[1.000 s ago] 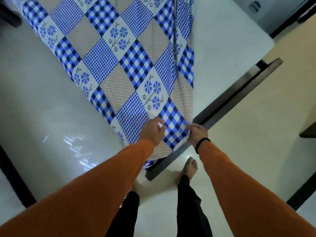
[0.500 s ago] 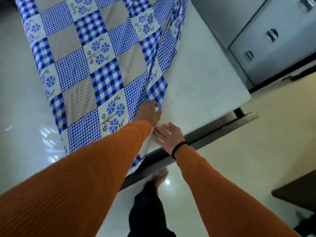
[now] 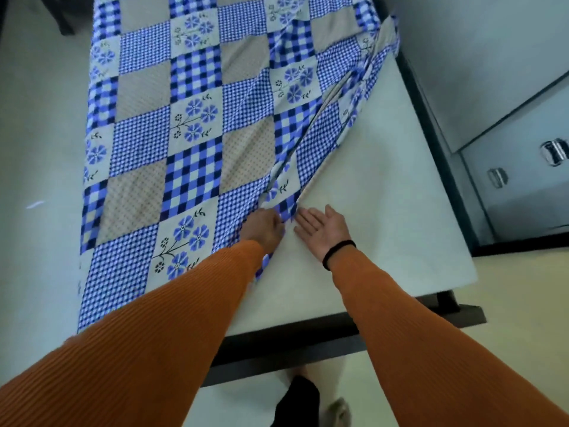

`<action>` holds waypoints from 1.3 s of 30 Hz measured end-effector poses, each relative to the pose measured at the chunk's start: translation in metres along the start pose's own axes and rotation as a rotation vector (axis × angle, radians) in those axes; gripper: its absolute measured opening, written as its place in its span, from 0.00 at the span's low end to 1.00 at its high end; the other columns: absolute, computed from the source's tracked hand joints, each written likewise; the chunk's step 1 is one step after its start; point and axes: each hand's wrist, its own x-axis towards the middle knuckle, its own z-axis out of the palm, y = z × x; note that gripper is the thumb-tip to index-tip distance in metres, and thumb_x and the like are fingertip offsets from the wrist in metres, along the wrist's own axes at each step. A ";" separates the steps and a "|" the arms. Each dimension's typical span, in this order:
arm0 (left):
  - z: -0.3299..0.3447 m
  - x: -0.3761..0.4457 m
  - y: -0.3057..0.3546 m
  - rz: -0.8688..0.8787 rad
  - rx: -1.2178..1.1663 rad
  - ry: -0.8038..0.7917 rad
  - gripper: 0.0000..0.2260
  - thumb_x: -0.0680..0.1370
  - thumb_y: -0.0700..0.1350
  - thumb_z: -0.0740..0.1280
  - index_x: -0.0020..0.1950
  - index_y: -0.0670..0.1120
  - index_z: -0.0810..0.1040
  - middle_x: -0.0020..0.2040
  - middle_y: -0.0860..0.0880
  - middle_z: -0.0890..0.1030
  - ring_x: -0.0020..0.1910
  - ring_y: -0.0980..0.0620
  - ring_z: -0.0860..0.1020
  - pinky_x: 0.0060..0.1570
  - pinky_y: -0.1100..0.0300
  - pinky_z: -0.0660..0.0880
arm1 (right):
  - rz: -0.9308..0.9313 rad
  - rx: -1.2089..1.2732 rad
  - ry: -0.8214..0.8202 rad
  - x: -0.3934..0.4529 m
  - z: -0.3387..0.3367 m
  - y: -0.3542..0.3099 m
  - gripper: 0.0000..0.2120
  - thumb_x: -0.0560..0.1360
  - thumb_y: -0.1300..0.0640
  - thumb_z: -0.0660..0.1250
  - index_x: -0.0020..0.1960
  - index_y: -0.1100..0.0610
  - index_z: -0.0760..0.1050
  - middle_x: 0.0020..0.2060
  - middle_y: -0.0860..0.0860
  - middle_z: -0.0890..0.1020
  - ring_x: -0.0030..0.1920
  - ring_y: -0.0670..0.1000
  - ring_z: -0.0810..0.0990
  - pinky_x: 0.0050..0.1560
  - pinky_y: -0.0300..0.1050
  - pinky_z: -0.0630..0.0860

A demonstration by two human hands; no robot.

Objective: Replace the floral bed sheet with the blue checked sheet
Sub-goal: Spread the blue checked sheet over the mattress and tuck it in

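Note:
The blue checked sheet (image 3: 191, 143), a patchwork of blue checks, beige squares and blue flowers, lies folded in a long strip down the middle of the bare white mattress (image 3: 369, 211). My left hand (image 3: 264, 229) grips the sheet's folded right edge near the foot of the bed, knuckles up. My right hand (image 3: 323, 229) lies just right of it with fingers straight, flat on the mattress beside the fold. A ridge of cloth runs from my left hand up to the far right. No floral sheet is in view.
The dark bed frame (image 3: 308, 349) runs along the foot of the mattress and up its right side. Grey drawers with metal handles (image 3: 523, 167) stand close on the right. My feet (image 3: 335, 411) are on the pale floor below.
Both hands moved from the sheet's corner at the bed's foot further up onto the mattress. My right hand let go of the cloth and opened flat; my left keeps its hold on the fold.

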 end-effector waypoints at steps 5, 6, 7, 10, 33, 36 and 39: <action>-0.012 -0.001 -0.004 -0.027 -0.402 -0.540 0.02 0.79 0.39 0.71 0.48 0.44 0.84 0.39 0.52 0.84 0.37 0.61 0.79 0.41 0.65 0.74 | 0.002 0.041 -0.128 0.030 0.031 -0.037 0.41 0.75 0.27 0.60 0.74 0.57 0.71 0.68 0.59 0.78 0.67 0.60 0.78 0.69 0.62 0.73; -0.012 -0.003 -0.006 -0.081 -0.454 -0.653 0.04 0.79 0.38 0.71 0.46 0.45 0.84 0.36 0.54 0.83 0.34 0.62 0.78 0.37 0.65 0.73 | -0.035 0.003 -0.139 0.036 0.036 -0.048 0.44 0.71 0.24 0.60 0.74 0.55 0.71 0.68 0.58 0.78 0.67 0.61 0.78 0.69 0.64 0.72; -0.011 -0.006 -0.008 -0.129 -0.471 -0.737 0.06 0.79 0.38 0.70 0.45 0.47 0.83 0.34 0.56 0.83 0.32 0.61 0.77 0.35 0.64 0.72 | -0.062 -0.024 -0.147 0.046 0.041 -0.060 0.47 0.68 0.21 0.60 0.74 0.53 0.71 0.68 0.57 0.78 0.68 0.61 0.77 0.70 0.66 0.71; -0.002 -0.011 -0.011 -0.168 -0.429 -0.893 0.06 0.79 0.38 0.70 0.45 0.47 0.82 0.31 0.55 0.82 0.27 0.62 0.75 0.29 0.66 0.68 | -0.114 -0.139 -0.096 0.049 0.057 -0.110 0.55 0.62 0.18 0.63 0.79 0.51 0.64 0.70 0.55 0.77 0.73 0.63 0.71 0.72 0.68 0.67; 0.111 0.007 0.264 -0.641 -1.653 -0.520 0.39 0.75 0.75 0.57 0.71 0.45 0.75 0.68 0.40 0.79 0.66 0.41 0.78 0.64 0.45 0.75 | -0.118 0.094 -0.190 -0.014 -0.173 -0.224 0.20 0.82 0.66 0.59 0.73 0.57 0.72 0.67 0.59 0.79 0.67 0.60 0.78 0.66 0.62 0.75; 0.121 0.031 0.289 -0.424 -2.140 -0.139 0.29 0.83 0.60 0.60 0.77 0.42 0.68 0.72 0.39 0.75 0.71 0.40 0.74 0.72 0.42 0.69 | -0.125 0.115 -0.204 -0.020 -0.184 -0.229 0.22 0.83 0.63 0.60 0.77 0.58 0.67 0.72 0.58 0.74 0.72 0.59 0.73 0.74 0.60 0.68; 0.124 0.027 0.299 -0.499 -2.108 0.032 0.24 0.84 0.53 0.62 0.75 0.41 0.70 0.69 0.39 0.77 0.69 0.39 0.75 0.71 0.41 0.70 | -0.090 0.116 -0.195 -0.021 -0.198 -0.238 0.22 0.84 0.58 0.60 0.77 0.60 0.67 0.73 0.59 0.73 0.73 0.59 0.72 0.74 0.59 0.68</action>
